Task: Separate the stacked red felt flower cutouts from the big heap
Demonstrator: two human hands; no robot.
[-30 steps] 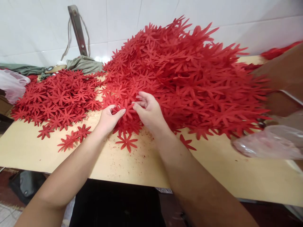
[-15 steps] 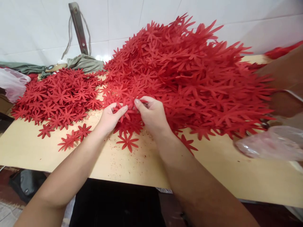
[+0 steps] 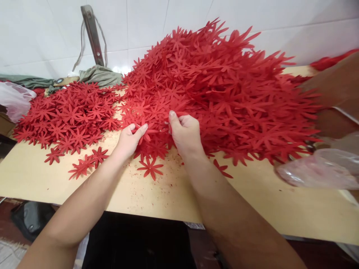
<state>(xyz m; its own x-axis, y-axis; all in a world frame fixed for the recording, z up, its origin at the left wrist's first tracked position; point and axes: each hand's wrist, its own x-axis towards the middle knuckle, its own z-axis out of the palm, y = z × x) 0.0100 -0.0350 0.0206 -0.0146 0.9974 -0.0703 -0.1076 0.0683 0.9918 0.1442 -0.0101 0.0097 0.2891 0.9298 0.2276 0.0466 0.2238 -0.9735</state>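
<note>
My left hand (image 3: 131, 139) pinches a red flower-shaped cutout (image 3: 146, 135) with narrow petals between thumb and fingers. A short gap to its right, my right hand (image 3: 185, 130) is closed with the thumb up; whatever its fingertips hold, if anything, is too small or hidden to name. Behind both hands rises a large heap of red cutouts (image 3: 207, 78) of the same kind. One loose red cutout (image 3: 150, 168) lies flat on the table in front of the hands, among small red crumbs.
A smaller pile of red cutouts (image 3: 73, 112) lies on the left of the pale table (image 3: 134, 198), with several strays before it. Clear plastic bags (image 3: 316, 169) are at the right. Grey-green cloth (image 3: 99, 76) and a metal bracket (image 3: 92, 35) stand by the tiled wall.
My right hand has moved right, away from my left hand, widening the gap between them. The left hand still holds the cutout, nearly in place.
</note>
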